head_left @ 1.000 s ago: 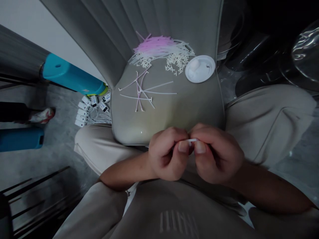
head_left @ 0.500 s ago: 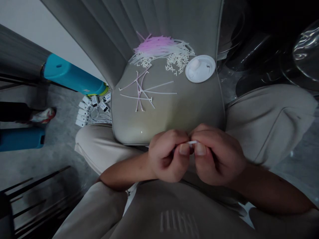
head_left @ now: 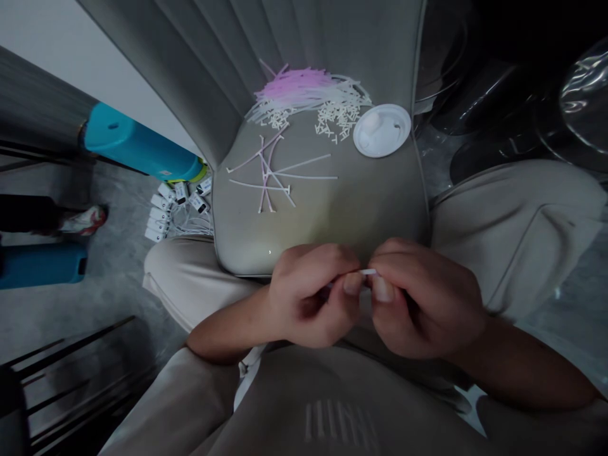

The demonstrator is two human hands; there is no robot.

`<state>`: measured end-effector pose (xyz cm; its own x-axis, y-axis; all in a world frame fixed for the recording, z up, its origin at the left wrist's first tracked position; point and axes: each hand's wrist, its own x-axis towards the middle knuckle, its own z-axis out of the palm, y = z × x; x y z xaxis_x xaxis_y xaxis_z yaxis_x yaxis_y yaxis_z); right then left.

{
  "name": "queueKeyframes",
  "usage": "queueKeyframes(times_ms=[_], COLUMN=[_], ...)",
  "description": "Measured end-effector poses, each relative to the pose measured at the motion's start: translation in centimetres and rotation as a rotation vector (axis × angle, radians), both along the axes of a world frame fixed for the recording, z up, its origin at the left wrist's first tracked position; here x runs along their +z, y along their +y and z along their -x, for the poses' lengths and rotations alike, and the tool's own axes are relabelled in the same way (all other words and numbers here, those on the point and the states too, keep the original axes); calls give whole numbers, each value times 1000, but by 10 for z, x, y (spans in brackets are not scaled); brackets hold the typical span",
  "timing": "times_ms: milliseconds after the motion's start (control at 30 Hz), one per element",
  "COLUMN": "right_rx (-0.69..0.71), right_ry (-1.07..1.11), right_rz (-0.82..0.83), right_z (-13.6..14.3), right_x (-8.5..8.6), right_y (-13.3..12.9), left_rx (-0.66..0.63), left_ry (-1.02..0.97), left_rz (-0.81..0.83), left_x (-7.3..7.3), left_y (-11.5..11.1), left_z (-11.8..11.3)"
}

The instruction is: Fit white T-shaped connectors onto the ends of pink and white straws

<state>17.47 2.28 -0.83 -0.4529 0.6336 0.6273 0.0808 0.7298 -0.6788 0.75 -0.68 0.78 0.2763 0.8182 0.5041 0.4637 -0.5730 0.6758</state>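
Observation:
My left hand [head_left: 320, 297] and my right hand [head_left: 425, 297] are close together over my lap, at the front edge of the chair seat. Between their thumbs and forefingers shows the end of a small white plastic piece [head_left: 368, 272], pinched from both sides. A hint of purple shows inside my left fingers; the rest is hidden by the hands. Beyond them on the seat lie several crossed thin plastic tubes [head_left: 304, 177], pale pink and white, some with a small white crosspiece at one end.
Toward the grey chair's [head_left: 380, 209] backrest lie a heap of pink and white tubes [head_left: 299, 85], small white connectors [head_left: 338, 117] and a round white lid [head_left: 390, 136]. White boxes with cables [head_left: 159, 215], a turquoise case [head_left: 137, 145] and another person's shoe [head_left: 85, 220] are at left.
My left hand has shifted slightly left and my right hand slightly right, so a small gap opens between their knuckles. The white piece stays pinched. Things on the seat have not moved.

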Motion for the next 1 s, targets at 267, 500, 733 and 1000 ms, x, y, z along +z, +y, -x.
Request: queueKeyframes(times_ms=[267, 500, 733, 1000], right_rx=[15, 1, 1, -4], right_ry=[4, 49, 32, 10], right_rz=[70, 175, 172, 165], right_z=[0, 1, 1, 1], right_x=[1, 3, 4, 5], right_y=[-2, -5, -5, -5], left_rx=[38, 39, 10, -19], left_ry=[24, 15, -21, -31], left_rz=[13, 5, 21, 66], left_x=[-1, -1, -2, -2], left_y=[-3, -4, -2, -1], left_z=[2, 0, 0, 3])
